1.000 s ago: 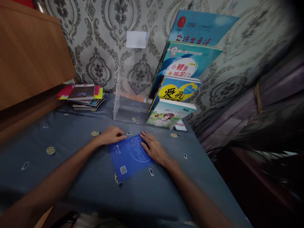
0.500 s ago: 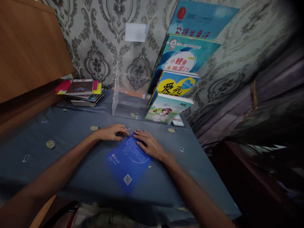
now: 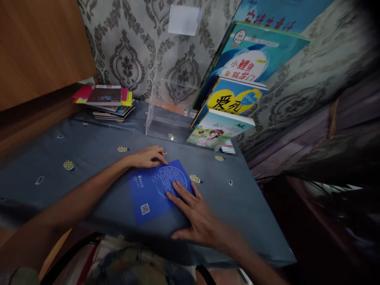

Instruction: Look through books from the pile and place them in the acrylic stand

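Note:
A blue printed sheet (image 3: pixel 148 196) lies flat on the cloth-covered table in front of me. It carries a ring of white text, a small logo and a QR code. My left hand (image 3: pixel 150 157) rests at its far edge, the index finger stretched to touch the border and the thumb apart below it. Spread fingers of my right hand (image 3: pixel 197 215) lie over the right part of the sheet, with the thumb out toward the near side. Neither hand grips anything.
A clear acrylic stand (image 3: pixel 169 132) holds upright books (image 3: pixel 221 128) at the back right. Stacked books and papers (image 3: pixel 108 103) sit at the back left. The grey patterned tablecloth (image 3: pixel 97 158) ends at a right edge beside dark curtains (image 3: pixel 299 146).
The blue sheet has turned on the table. My right hand has slid back from its far corner toward me, with fingers spreading. My left hand stays by the far edge. The view has shifted.

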`<state>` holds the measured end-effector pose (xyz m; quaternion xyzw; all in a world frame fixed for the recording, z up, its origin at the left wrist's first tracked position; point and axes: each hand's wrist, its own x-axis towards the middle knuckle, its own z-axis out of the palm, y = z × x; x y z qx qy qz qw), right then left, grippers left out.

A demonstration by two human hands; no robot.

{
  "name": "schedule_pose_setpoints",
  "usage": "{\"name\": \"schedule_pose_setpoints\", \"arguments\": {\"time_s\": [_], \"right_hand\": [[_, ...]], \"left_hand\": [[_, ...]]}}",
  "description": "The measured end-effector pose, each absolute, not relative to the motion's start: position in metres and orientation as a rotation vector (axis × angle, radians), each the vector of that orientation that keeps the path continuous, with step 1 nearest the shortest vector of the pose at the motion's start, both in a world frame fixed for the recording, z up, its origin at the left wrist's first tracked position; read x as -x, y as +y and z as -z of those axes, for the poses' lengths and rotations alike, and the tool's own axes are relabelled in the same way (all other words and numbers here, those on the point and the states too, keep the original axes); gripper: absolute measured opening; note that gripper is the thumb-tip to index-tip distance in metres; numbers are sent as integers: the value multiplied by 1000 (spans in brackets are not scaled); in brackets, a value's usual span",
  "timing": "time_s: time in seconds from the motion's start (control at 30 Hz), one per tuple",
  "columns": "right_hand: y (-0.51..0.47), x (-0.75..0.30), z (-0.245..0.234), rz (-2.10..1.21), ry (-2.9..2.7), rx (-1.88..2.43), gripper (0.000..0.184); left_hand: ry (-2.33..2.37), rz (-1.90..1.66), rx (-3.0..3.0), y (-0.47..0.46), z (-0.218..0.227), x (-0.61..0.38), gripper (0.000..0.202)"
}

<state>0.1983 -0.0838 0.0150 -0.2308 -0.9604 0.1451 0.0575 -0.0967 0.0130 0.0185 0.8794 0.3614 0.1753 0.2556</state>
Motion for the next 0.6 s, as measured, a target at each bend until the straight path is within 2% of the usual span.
{"name": "schedule_pose_setpoints", "arguments": {"time_s": [0.13,0.33,0.47,0.6], "right_hand": [[-111,-179,-7,-368,-2866,833,92],[-143,-142,3,-152,-2704,980,72],[-153,-122,12,-53,-2589,874,48],[-155,-115,17,-79,-2537,748,34]], "left_hand": [[886,-537,-2397,12,-17,95,31],[908,-503,-2370,13,-16,94,32],[910,-497,-2360,13,-16,93,31],[865,-547,-2330,15,-16,93,29]]}}
